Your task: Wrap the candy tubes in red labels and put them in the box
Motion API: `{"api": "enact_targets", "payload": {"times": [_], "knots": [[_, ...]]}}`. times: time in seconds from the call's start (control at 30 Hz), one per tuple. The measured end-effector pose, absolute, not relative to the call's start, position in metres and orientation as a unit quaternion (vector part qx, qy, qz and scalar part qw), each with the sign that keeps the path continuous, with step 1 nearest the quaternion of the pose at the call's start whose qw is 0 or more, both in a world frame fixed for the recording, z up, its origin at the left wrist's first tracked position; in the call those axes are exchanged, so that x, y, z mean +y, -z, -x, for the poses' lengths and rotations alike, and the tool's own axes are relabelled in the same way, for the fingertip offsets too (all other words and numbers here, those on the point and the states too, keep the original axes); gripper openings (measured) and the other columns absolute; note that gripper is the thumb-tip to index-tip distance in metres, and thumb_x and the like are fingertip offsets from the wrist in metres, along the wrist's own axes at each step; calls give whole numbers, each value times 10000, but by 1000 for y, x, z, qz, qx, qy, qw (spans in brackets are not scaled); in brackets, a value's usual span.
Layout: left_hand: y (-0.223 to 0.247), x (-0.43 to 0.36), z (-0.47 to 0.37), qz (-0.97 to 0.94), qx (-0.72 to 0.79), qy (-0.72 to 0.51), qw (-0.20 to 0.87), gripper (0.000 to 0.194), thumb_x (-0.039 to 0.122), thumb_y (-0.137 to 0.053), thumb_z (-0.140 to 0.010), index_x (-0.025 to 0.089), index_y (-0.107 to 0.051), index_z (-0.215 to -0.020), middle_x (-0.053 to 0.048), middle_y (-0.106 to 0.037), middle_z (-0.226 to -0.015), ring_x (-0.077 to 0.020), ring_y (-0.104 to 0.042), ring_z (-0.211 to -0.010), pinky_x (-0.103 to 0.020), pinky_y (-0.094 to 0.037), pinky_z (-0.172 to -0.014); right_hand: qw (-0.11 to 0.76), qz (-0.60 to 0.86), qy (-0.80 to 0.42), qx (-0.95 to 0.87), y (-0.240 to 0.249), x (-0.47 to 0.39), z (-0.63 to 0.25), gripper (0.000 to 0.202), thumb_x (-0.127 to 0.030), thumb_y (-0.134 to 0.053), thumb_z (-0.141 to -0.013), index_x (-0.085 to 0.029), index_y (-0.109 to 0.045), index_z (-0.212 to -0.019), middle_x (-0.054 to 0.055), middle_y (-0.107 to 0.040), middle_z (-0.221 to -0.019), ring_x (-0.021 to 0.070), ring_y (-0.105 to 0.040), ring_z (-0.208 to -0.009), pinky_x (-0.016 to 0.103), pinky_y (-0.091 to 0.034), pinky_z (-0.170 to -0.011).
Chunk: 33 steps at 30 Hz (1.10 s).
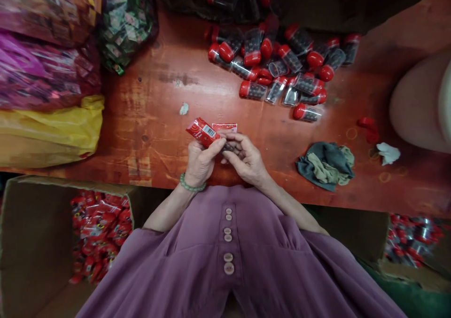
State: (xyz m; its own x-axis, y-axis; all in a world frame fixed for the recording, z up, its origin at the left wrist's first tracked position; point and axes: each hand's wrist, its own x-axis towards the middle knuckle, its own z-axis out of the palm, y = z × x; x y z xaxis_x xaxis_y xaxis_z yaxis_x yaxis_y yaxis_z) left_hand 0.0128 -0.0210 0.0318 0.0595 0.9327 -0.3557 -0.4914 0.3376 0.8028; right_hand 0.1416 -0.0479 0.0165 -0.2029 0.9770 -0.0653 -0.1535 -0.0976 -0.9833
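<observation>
My left hand [202, 162], a green bead bracelet at its wrist, is closed on a red printed wrapper [204, 131] with a white barcode. The wrapper tilts up to the left. From its lower right end a dark, bumpy piece [229, 147] shows, and my right hand [246, 157] closes its thumb and fingers on it. Whether the dark piece is a small jar is hidden by the fingers. Just behind my hands a flat red label [224, 127] lies on the table.
Several clear jars with red caps and dark beads [253, 90] lie heaped beyond my hands. Filled bags [49, 130] line the left side. A grey cloth [326, 165] and a white bucket [419, 102] are right. Open cartons [35, 243] stand below the table edge.
</observation>
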Motion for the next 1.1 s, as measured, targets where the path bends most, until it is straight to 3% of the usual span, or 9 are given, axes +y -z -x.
{"api": "enact_targets", "payload": {"times": [0.07, 0.33, 0.5, 0.6, 0.8, 0.93, 1.03, 1.1], "knots": [[-33, -23, -13, -249, 445, -512, 691, 273, 398, -888, -653, 197, -787, -808, -19, -764, -806, -144, -703, -754, -282, -561, -796, 478, 433, -592, -483, -18, -50, -141, 345, -334, -608, -947, -277, -530, -1278, 63, -610, -1339, 129, -676, -941, 244, -635, -711], [-35, -39, -11, -206, 464, -552, 662, 414, 548, -885, -596, 175, -719, -668, 4, -719, -690, -88, -626, -621, -213, -509, -634, 486, 432, -576, -495, -20, -58, -142, 367, -400, -611, -946, -272, -552, -1284, 58, -636, -1313, 76, -670, -689, 255, -642, -681], [-39, -52, -17, -223, 469, -502, 691, 460, 548, -880, -597, 140, -667, -580, 36, -577, -491, -46, -471, -436, -199, -408, -476, 503, 416, -592, -473, -23, -63, -142, 396, -416, -691, -889, -274, -569, -1238, 22, -710, -1117, 104, -706, -734, 262, -644, -692], [-44, -57, -15, -221, 464, -482, 709, 476, 558, -881, -583, 136, -662, -562, 29, -574, -493, -49, -472, -436, -200, -400, -461, 501, 397, -618, -457, -24, -63, -142, 416, -430, -740, -844, -264, -576, -1188, -15, -723, -940, 97, -687, -650, 256, -635, -635], [-50, -65, -9, -211, 461, -488, 711, 410, 521, -874, -619, 148, -707, -596, -7, -654, -583, -91, -558, -519, -245, -498, -547, 522, 410, -589, -461, -15, -63, -129, 318, -429, -768, -822, -272, -625, -1059, -76, -653, -689, 83, -590, -458, 228, -535, -458], [-57, -70, 5, -220, 494, -504, 674, 384, 527, -861, -636, 165, -737, -661, -27, -710, -664, -155, -662, -653, -318, -581, -700, 509, 396, -528, -552, -17, -57, -115, 367, -533, -721, -832, -251, -638, -1052, -48, -663, -729, 90, -595, -524, 244, -542, -530], [-71, -82, 38, -264, 560, -540, 570, 259, 418, -845, -691, 178, -757, -729, -41, -767, -831, -194, -714, -798, -364, -602, -827, 443, 328, -483, -680, -22, -47, -116, 444, -566, -688, -842, -213, -649, -1109, -5, -699, -835, 102, -644, -650, 241, -555, -631], [-83, -98, 71, -303, 618, -590, 422, 108, 288, -817, -726, 198, -759, -737, -16, -778, -911, -180, -716, -829, -362, -602, -878, 400, 325, -427, -743, -22, -39, -126, 425, -523, -640, -899, -183, -647, -1152, 34, -722, -898, 130, -675, -758, 270, -564, -727]]}}
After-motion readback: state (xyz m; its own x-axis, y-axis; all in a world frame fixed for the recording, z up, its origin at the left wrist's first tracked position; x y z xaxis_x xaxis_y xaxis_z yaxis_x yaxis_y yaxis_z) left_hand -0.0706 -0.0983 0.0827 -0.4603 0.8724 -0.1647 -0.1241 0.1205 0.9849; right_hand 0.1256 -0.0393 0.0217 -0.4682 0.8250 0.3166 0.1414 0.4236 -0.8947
